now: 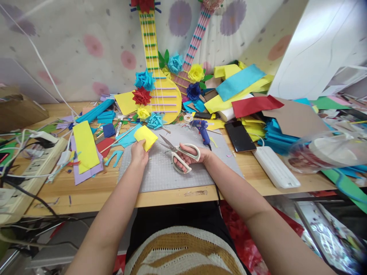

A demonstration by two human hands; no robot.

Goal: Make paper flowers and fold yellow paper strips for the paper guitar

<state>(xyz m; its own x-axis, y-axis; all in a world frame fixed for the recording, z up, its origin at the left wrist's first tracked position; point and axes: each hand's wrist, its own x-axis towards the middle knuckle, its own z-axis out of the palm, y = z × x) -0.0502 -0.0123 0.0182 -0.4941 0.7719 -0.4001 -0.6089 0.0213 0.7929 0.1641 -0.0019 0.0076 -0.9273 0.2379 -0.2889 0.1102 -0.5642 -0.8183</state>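
My left hand (139, 152) pinches a folded piece of yellow paper (146, 137) by its lower left edge, above the left part of a grey cutting mat (160, 179). In my right hand (192, 156) is a pair of scissors (185, 157) with cream handles, my fingers through the loops. The blades are spread and point left toward the yellow paper, with a gap between them and it. Behind the scissors a blue hot glue gun (202, 130) lies on the mat.
A yellow paper guitar (166, 99) with paper flowers leans at the back. A black phone (239, 136) and a white power bank-like box (276, 167) lie right. Coloured paper (246, 84) piles behind them. A power strip (34, 175) with cables sits left, beside yellow strips (86, 147).
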